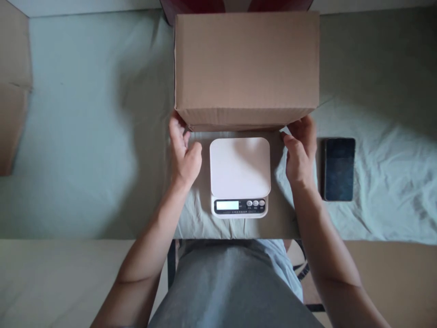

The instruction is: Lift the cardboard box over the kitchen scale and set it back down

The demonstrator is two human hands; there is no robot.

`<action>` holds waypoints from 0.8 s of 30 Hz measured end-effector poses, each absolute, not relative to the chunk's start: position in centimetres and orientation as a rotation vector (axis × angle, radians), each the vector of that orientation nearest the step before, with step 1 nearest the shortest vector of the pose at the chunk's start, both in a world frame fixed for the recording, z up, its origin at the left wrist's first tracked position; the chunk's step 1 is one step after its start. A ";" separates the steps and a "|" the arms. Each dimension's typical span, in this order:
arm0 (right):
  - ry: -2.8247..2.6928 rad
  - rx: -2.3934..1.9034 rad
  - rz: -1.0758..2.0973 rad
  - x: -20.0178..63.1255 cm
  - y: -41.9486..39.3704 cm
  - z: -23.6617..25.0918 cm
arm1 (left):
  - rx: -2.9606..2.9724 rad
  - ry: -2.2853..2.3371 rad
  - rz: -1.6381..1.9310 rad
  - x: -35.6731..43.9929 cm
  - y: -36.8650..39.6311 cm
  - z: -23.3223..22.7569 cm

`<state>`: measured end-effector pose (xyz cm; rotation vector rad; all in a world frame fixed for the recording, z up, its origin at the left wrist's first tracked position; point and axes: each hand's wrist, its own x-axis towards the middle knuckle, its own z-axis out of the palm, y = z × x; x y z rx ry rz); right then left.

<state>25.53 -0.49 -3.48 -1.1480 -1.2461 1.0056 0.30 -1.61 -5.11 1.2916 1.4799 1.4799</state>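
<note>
A closed brown cardboard box (246, 61) is in front of me, beyond a white kitchen scale (240, 167). My left hand (184, 152) grips the box at its near left corner, the fingertips partly hidden behind it and the thumb free on the near side. At the near right corner, my right hand (300, 148) holds the box the same way, its fingers partly out of sight. Between my forearms sits the scale, its plate bare and its display lit; I cannot read any digits. Whether the box rests on the cloth or is lifted, I cannot tell.
A dark smartphone (339, 169) lies right of my right hand. Pale green cloth (78, 136) covers the table. Another piece of cardboard (13, 91) is at the left edge, and a dark red object (194, 5) stands behind the box.
</note>
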 end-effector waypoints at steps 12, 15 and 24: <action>-1.236 -1.110 1.037 25.6 0.4 -3.3 | 1.436 1.425 1.428 -1.6 -0.8 -5.4; -1.279 -1.111 1.012 25.1 1.2 -2.8 | 1.483 1.406 1.414 -1.1 0.0 -4.2; -1.325 -1.115 0.889 25.0 -1.5 2.0 | 1.457 1.435 1.483 0.5 -3.4 1.4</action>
